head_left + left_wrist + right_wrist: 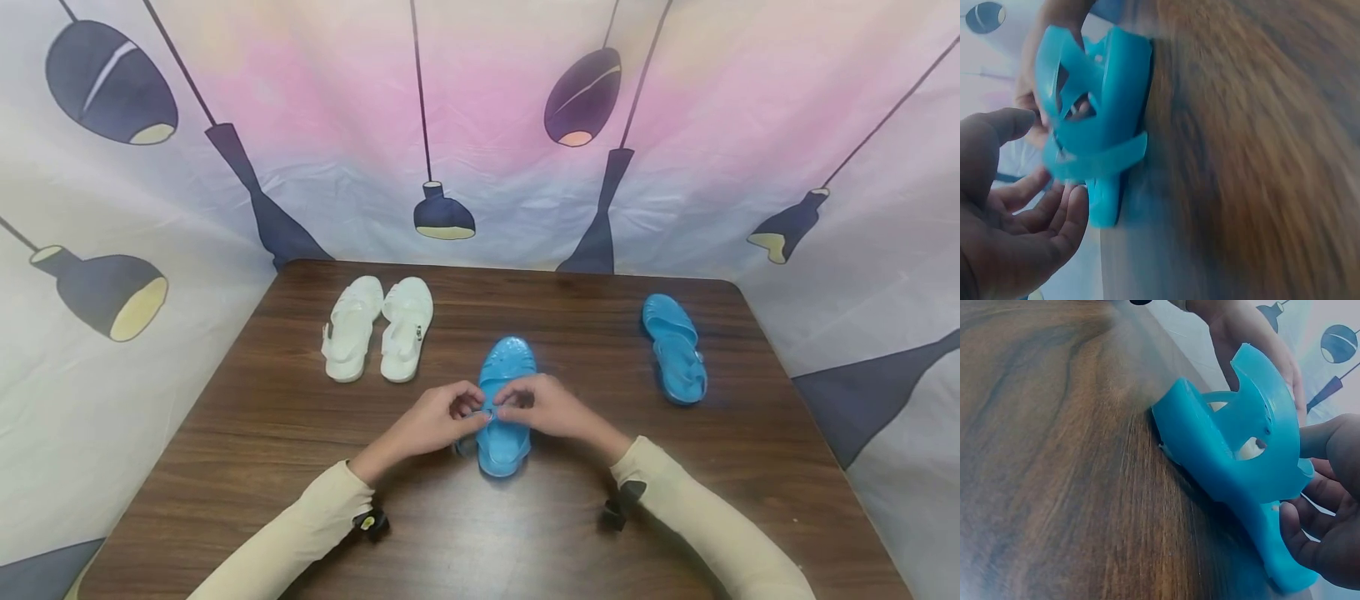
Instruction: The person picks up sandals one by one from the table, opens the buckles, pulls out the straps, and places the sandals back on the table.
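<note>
Near blue sandal [504,457] sits sole down on the brown surface [465,542], in front of the person, its toe toward the curtain [510,83]. Both hands are at it, one from each side. The left hand [442,414] has its thumb and fingers curled at the small buckle [490,413], pinching there. The right hand [551,406], thumb and fingers bent too, pinches the strap just beside it, the fingertips of the two hands close together over the sandal. How tightly either one grips, I cannot tell. Seen from the left wrist, a loose strap end [1132,154] juts out from the sandal's side, low over the surface.

White sandals stand to the left, nearer the curtain: the left white sandal [349,333] and the right white sandal [405,333] are side by side, toes pointing away from the person. Well apart on the right side of the surface is the far blue sandal [681,371], slightly slanted, toe also away.

Pale sleeves [712,517] cover both forearms, with a small black device [371,523] at each wrist. The curtain behind is printed with dark hanging lamps [444,212] over pink and pale blue.
</note>
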The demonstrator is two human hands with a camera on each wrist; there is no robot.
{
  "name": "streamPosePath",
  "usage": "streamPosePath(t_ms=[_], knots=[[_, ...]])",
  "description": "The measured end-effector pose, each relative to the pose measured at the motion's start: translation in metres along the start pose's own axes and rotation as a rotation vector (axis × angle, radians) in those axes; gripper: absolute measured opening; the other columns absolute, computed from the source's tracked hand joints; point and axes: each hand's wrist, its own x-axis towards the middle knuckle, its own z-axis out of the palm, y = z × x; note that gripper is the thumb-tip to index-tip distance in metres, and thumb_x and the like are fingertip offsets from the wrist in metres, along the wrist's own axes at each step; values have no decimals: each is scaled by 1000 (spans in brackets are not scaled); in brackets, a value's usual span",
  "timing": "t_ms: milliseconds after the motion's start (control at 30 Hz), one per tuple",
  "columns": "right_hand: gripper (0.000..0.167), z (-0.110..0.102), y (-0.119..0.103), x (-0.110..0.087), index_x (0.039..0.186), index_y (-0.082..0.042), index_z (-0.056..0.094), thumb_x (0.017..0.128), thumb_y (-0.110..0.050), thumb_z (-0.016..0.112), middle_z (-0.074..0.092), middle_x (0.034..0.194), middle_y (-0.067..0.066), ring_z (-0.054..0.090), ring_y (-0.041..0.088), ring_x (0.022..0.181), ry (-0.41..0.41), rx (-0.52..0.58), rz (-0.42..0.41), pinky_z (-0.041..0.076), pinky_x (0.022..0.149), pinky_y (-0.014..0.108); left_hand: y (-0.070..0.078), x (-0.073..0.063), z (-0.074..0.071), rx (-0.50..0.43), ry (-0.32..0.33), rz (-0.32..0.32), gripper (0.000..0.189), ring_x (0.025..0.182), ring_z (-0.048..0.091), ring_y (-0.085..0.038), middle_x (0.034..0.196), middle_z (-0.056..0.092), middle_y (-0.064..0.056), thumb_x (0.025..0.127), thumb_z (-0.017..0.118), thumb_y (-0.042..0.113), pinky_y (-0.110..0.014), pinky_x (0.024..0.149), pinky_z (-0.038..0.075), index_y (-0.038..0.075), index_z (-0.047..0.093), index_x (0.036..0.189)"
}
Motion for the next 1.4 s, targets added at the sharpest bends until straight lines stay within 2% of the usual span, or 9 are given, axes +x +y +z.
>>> streamPosePath(t_ms=[167, 333, 500, 733, 1100, 1200, 1400], knots=[[16, 2, -1, 0, 109, -19, 76, 94, -25, 76, 72, 97, -13, 67, 7, 93, -3, 1, 10, 58, 81, 29, 2, 6, 11, -3, 17, -18, 24, 91, 66, -10, 100, 73, 2, 92, 77, 30, -29, 79, 57, 12, 70, 107], [14, 3, -2, -1, 106, -20, 76, 93, -23, 78, 72, 97, -14, 67, 5, 95, 6, 9, 3, 57, 84, 29, 4, 4, 15, -24, 74, -53, 17, 88, 68, -9, 95, 75, 3, 89, 81, 24, -31, 79, 59, 13, 72, 98], [13, 3, 0, -2, 104, -19, 77, 92, -23, 78, 73, 97, -13, 67, 7, 95, 19, 13, -16, 58, 84, 29, 6, 3, 17, -26, 125, -50, 13, 84, 69, -9, 89, 75, 3, 87, 82, 19, -29, 77, 59, 13, 72, 92], [12, -1, 8, -4, 103, -19, 76, 92, -23, 78, 74, 97, -11, 68, 9, 97, 39, 57, -11, 58, 87, 30, 7, -1, 20, -27, 179, -80, 13, 83, 69, -8, 88, 74, 3, 85, 83, 15, -27, 76, 58, 14, 71, 90], [9, -8, 15, -10, 102, -19, 76, 93, -23, 77, 73, 96, -9, 68, 11, 96, 46, 79, 3, 58, 87, 32, 4, 0, 25, -36, 202, -48, 13, 88, 70, -11, 92, 75, 2, 87, 82, 18, -30, 77, 59, 14, 71, 93], [7, -8, 17, -11, 101, -19, 75, 94, -20, 76, 73, 96, -8, 67, 13, 95, 58, 70, 12, 58, 84, 32, 3, 0, 26, -47, 208, -43, 13, 88, 70, -11, 92, 75, 2, 87, 82, 18, -29, 76, 59, 14, 72, 93], [4, -11, 23, -14, 98, -16, 73, 95, -18, 74, 71, 91, -3, 66, 20, 87, 94, 94, 34, 59, 69, 36, -1, -2, 24, -82, 223, -60, 12, 85, 70, -11, 92, 75, 0, 86, 82, 16, -23, 69, 58, 14, 72, 93]])
